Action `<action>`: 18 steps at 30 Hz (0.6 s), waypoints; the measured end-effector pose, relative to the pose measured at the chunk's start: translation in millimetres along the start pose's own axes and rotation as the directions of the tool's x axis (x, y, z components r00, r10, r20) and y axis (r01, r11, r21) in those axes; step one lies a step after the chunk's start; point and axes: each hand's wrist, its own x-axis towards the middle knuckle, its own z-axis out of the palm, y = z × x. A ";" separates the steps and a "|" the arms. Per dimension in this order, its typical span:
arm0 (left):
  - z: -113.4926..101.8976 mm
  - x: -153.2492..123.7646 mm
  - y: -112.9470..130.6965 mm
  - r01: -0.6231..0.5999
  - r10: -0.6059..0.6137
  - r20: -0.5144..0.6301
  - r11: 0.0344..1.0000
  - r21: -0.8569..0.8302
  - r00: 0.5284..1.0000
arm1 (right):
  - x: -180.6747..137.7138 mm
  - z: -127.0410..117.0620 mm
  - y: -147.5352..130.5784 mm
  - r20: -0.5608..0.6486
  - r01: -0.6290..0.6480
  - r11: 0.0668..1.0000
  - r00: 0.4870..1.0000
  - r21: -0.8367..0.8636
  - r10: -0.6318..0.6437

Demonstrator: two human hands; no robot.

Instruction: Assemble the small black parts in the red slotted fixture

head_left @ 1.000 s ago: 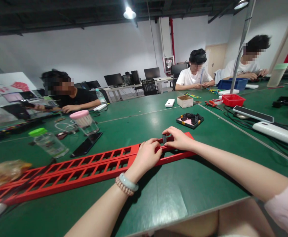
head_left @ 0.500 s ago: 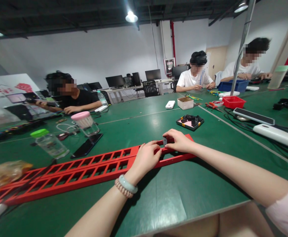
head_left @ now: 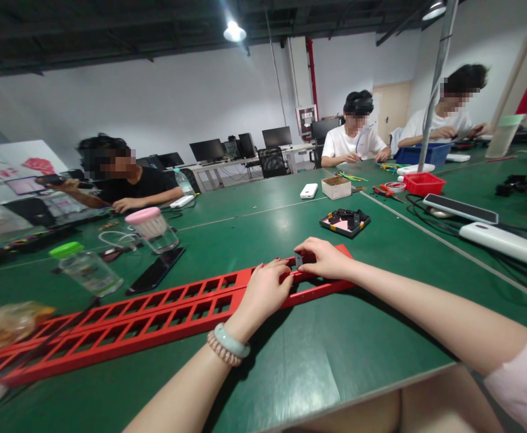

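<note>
Head view: a long red frame (head_left: 123, 347), with slots like a ladder, lies across a green bench (head_left: 381, 325). The person's right hand (head_left: 323, 260) pinches a small grey piece (head_left: 298, 261) between thumb and fingers at the frame's far-right section; whether the piece touches the frame cannot be told. The left hand (head_left: 266, 288) rests on the frame just beside it, fingers curled; whether it grips anything is hidden. Handling of this piece seems unfinished, since it has not been let go. More dark pieces (head_left: 348, 218) lie in a shallow tray (head_left: 342, 232) beyond the right hand, apparently not yet handled.
</note>
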 end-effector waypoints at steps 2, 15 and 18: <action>-0.3 -0.2 0.3 0.001 -0.001 0.002 1.000 0.001 1.000 | 0.0 -0.1 -0.4 -0.001 -0.002 1.000 1.000 0.004 0.002; -1.9 1.3 1.4 -0.065 0.064 -0.033 0.997 -0.042 0.997 | 0.4 -0.1 -0.2 -0.002 0.010 0.999 1.000 -0.037 -0.010; -1.2 2.5 0.7 -0.073 0.071 -0.034 0.996 -0.051 0.997 | 0.7 -1.1 -1.1 -0.002 0.015 0.998 1.000 -0.058 -0.015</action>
